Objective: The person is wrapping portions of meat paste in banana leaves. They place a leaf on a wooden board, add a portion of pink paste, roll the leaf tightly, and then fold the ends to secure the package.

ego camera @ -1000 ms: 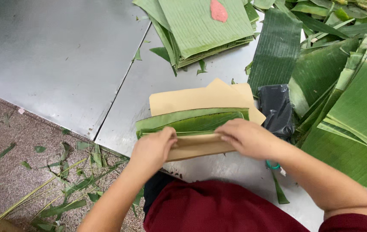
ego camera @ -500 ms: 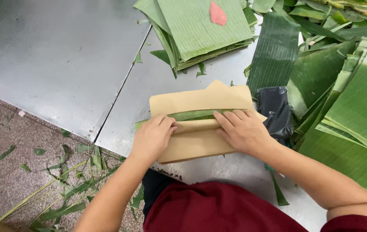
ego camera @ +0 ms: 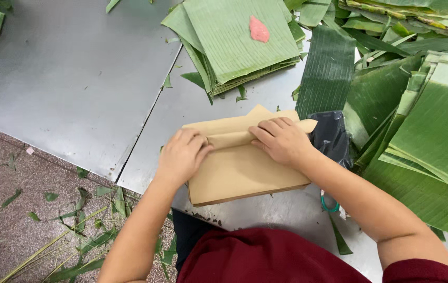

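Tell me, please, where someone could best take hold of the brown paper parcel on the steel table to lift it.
Probably by its two short ends, one from each side. The brown paper parcel lies flat and wide, its folded flap on top under the left hand and right hand. Its near long edge sits at the steel table edge, so fingers could also slip underneath there.

— What colour is the paper [ego camera: 245, 167]?

— Plain tan brown, no print, under both hands.

— And the stack of cut leaves [ego camera: 239, 42] at twelve o'clock?

— Light green with fine parallel ribbing, a pink patch [ego camera: 258, 29] on top.

— At two o'clock?

— A dark green leaf strip [ego camera: 328, 71], closely ribbed. Beside it a black plastic bag [ego camera: 331, 139].

— The table [ego camera: 72, 84]?

— Dull silver grey. The sleeve [ego camera: 266, 259] at six o'clock is dark red; the floor [ego camera: 3, 209] is speckled pinkish grey.
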